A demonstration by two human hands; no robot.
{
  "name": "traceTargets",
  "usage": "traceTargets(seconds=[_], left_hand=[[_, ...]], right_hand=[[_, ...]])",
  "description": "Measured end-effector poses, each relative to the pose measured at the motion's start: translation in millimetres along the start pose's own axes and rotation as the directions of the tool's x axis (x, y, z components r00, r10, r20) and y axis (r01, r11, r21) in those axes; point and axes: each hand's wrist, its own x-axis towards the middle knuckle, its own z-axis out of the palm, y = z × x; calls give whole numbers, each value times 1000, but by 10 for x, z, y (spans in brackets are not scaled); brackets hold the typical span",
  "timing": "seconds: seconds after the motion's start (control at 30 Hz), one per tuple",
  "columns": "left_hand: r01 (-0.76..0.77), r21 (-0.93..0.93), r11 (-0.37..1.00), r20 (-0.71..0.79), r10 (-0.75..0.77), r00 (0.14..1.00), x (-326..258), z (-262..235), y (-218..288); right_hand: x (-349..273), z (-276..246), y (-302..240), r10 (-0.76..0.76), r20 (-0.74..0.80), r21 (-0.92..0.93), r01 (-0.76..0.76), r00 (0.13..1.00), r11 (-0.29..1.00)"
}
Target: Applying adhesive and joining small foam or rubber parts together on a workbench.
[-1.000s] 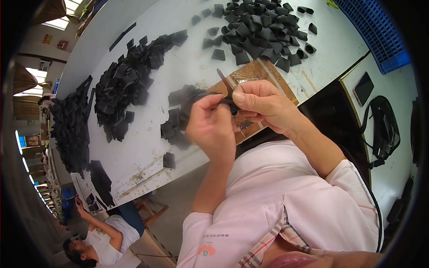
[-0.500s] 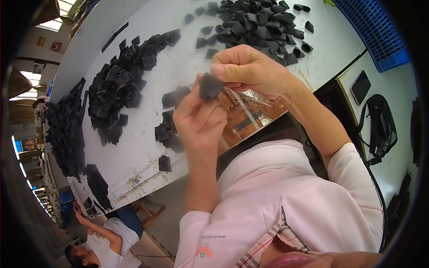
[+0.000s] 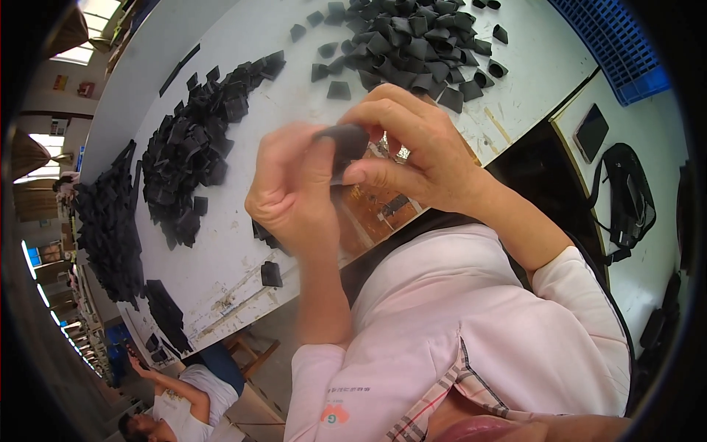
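Note:
Over the table edge, my left hand is closed on a black, curved piece of soft-looking sheet, its thumb pressed against the near face. My right hand curls round the other end of the same piece, fingers above and thumb below. Motion blurs the left hand a little, and its fingertips are hidden behind the piece. Under both hands lies a brown, worn board with shiny tape. A few flat black pieces sit near my left wrist, some covered by that hand.
Beyond my hands is a heap of black rolled, cup-like pieces. Piles of flat black pieces and black strips lie left. A blue crate, phone and black mesh bag are right. Another person sits lower left.
My left hand has moved left and turned over the black piece, which now lies more sideways. The right hand's fingers have spread from a pinch into a wider curl round it.

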Motion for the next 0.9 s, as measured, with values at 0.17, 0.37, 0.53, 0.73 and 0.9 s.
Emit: traceTargets(seconds=[0.17, 0.37, 0.53, 0.73, 0.9], left_hand=[[191, -622, 760, 47, -207, 977, -26, -123, -32], [192, -665, 722, 18, -240, 970, -152, -126, -158], [232, -612, 756, 63, -246, 967, -140, -170, -217], [160, -178, 971, 80, -148, 986, 8, -208, -59], [115, -195, 974, -12, -120, 993, -51, -160, -96]], right_hand=[[119, 30, -158, 97, 50, 114, -103, 994, 988], [52, 65, -75, 62, 49, 36, -64, 997, 997], [18, 88, -58, 58, 14, -1, -58, 998, 998], [107, 34, -124, 73, 88, -88, -66, 993, 994], [77, 83, -90, 17, 54, -91, -12, 998, 996]])
